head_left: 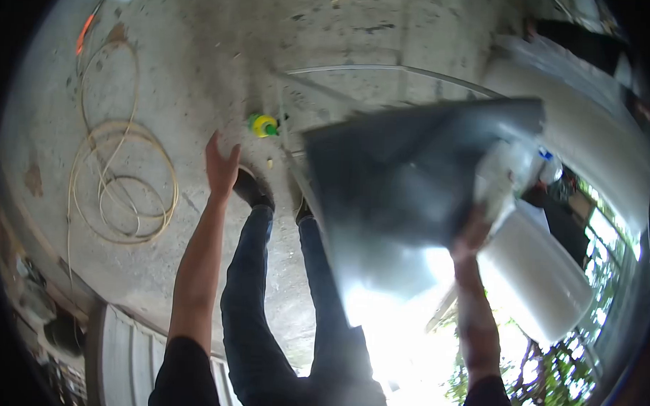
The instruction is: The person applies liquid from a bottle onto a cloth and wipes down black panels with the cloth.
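A large dark glossy sheet (390, 177), blurred by motion, spans the centre and right in front of my legs. My right hand (471, 233) is at its right part, and a crumpled whitish cloth or plastic (499, 177) lies against the hand; its fingers are smeared, so what they grip is unclear. My left hand (222, 163) hangs over the floor with thumb and fingers apart, holding nothing. Close to it on the concrete lies a yellow-green bottle (262, 125) with a green cap. A thin metal frame (351, 67) shows behind the sheet.
Coiled pale hose (169, 190) lies on the concrete floor (201, 70) at left. Large wrapped rolls (541, 275) stand at right. A corrugated panel (130, 354) is at lower left, and an orange-handled item (84, 34) at upper left.
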Tool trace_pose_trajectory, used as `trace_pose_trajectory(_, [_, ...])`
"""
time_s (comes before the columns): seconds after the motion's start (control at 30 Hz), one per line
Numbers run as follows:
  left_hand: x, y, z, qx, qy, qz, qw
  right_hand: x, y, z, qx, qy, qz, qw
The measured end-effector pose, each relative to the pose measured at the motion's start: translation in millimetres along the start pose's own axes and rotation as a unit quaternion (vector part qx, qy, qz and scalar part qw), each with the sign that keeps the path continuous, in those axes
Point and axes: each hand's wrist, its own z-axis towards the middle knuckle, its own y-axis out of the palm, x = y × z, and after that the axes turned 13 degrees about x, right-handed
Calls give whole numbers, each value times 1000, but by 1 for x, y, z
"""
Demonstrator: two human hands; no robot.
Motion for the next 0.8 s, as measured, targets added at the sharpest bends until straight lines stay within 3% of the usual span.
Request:
trace_pose_trajectory(0.07, [59,-37,-33,-56,-155,-279,946,-33,0,11,23,126,65,990])
trace_pose_trajectory(0.13, [153,-111,-74,-171,-207,-359,894,-87,-17,16,-10,178,107,978])
trace_pose_trajectory(0.2, [209,-149,-121,-215,-163,-367,890,-140,-45,6,-147,130,93,976])
trace_pose_trajectory(0.27, [237,-161,-167,-208,-186,-412,867,-183,-67,-1,-227,126,113,959])
trace_pose_trajectory(0.37, [253,-153,-215,-178,-289,-368,866,-165,-56,12,-261,-3,189,947])
trace_pose_trajectory(0.4, [266,-148,-220,-167,-285,-368,870,-149,-51,50,-340,-11,169,925])
trace_pose_trajectory(0.43, [281,-147,-225,-146,-257,-337,894,-133,-40,79,-298,2,143,944])
trace_pose_trajectory(0.5, [295,-142,-239,-132,-230,-299,917,-91,-9,134,-118,47,128,984])
trace_pose_trajectory(0.57, [278,-125,-244,-69,-185,-152,968,-55,25,165,-15,103,100,990])
trace_pose_trajectory(0.6, [249,-106,-255,-5,-133,-126,983,-62,21,148,-18,108,83,991])
trace_pose_trajectory(0.67, [237,-97,-241,1,-126,-155,980,-102,3,113,-34,108,111,987])
trace_pose_trajectory(0.73, [230,-113,-254,-26,-134,-171,976,-157,-28,83,-168,24,220,961])
trace_pose_trajectory(0.8, [245,-117,-245,-24,-134,-200,970,-186,-32,85,-115,-26,316,942])
